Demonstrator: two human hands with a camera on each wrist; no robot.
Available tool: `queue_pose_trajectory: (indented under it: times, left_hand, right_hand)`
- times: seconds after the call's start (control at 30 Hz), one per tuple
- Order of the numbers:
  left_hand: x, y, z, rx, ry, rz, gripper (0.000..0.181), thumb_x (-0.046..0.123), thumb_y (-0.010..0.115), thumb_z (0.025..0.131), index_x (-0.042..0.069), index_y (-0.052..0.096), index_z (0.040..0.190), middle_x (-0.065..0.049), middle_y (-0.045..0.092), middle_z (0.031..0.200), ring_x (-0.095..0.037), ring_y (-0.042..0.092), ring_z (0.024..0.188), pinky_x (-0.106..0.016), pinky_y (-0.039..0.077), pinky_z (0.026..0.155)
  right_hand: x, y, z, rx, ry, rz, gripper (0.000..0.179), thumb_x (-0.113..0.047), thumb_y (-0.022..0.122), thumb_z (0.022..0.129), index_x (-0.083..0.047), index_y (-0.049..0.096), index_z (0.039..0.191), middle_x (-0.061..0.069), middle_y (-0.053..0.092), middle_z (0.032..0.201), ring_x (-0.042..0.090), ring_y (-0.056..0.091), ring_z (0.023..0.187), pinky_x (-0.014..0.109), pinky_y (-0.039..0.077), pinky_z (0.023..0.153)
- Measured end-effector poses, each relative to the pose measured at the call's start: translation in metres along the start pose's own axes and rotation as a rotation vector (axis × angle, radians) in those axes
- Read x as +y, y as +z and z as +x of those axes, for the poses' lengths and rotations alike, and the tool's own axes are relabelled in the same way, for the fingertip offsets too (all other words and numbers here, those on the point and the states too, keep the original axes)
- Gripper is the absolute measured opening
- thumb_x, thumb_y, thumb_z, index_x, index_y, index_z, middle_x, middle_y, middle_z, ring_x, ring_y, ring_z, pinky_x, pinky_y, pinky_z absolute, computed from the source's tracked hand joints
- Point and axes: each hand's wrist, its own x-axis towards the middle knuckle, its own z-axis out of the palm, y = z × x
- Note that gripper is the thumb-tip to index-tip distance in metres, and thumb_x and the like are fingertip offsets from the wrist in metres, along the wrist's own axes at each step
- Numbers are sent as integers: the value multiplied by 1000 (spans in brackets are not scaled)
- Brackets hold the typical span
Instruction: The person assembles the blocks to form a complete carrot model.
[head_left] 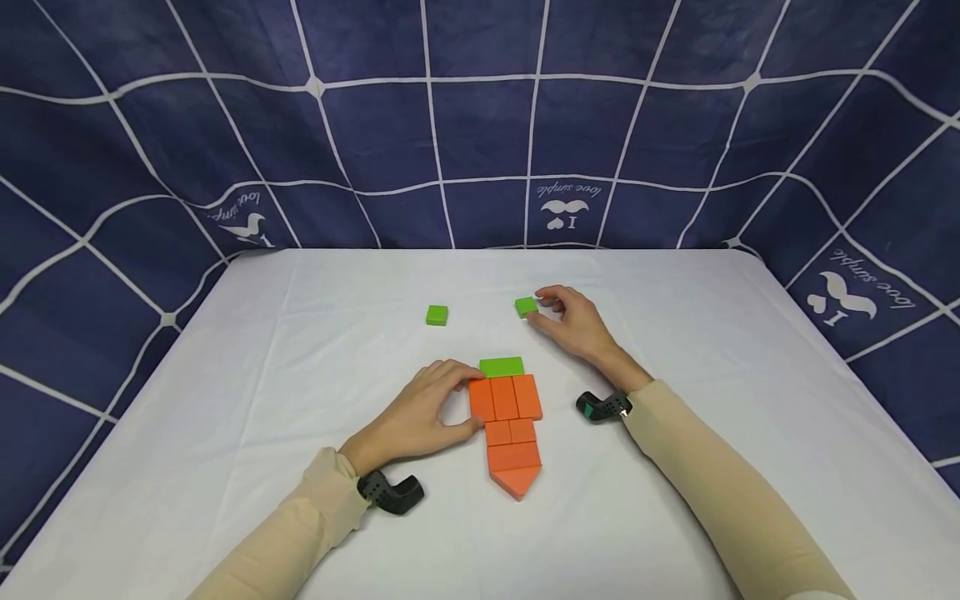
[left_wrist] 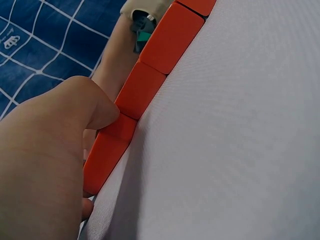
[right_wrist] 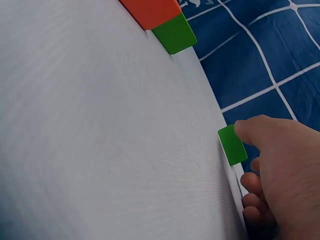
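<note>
In the head view, my left hand (head_left: 427,408) holds the leftmost upright orange block (head_left: 482,401) by its ends, forefinger at the far corner and thumb at the near one. Two more upright orange blocks stand beside it, and a green rectangular block (head_left: 501,367) lies along their far side. Nearer are two small orange blocks (head_left: 510,432), a wider orange block (head_left: 513,456) and a pointed orange block (head_left: 516,482). Farther back, my right hand (head_left: 576,323) is at a small green block (head_left: 527,307), thumb at its near edge, forefinger apart from it. The right wrist view shows the thumb against this green block (right_wrist: 232,145).
Another small green block (head_left: 437,316) lies to the left on the white tablecloth (head_left: 300,350). A dark blue curtain (head_left: 480,125) with white grid lines hangs behind and around the table. A black device (head_left: 392,493) is strapped to each wrist.
</note>
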Motion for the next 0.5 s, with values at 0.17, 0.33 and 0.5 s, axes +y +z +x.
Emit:
queue_pose_trajectory:
  times: [0.17, 0.33, 0.5]
  left_hand:
    - [0, 0, 0, -6, -5, -5, 55, 40, 75, 88, 21, 58, 138, 9, 58, 128, -9, 49, 110, -40, 44, 101]
    - [0, 1, 0, -3, -6, 0, 55, 39, 75, 88, 21, 58, 137, 9, 58, 127, -9, 49, 109, -40, 44, 101]
    - [1, 0, 1, -1, -5, 3, 55, 40, 75, 88, 22, 58, 137, 9, 58, 126, -9, 49, 109, -39, 44, 100]
  right_hand:
    - [-1, 1, 2, -15, 7, -23, 46, -29, 77, 92, -4, 68, 129, 15, 71, 116, 31, 59, 107, 46, 46, 100]
    - [-3, 2, 4, -19, 32, -36, 45, -32, 78, 91, -5, 69, 126, 13, 71, 115, 30, 58, 107, 44, 46, 99]
    - [-5, 3, 7, -20, 34, -53, 52, -36, 78, 91, -5, 66, 131, 12, 69, 113, 29, 58, 105, 44, 46, 97]
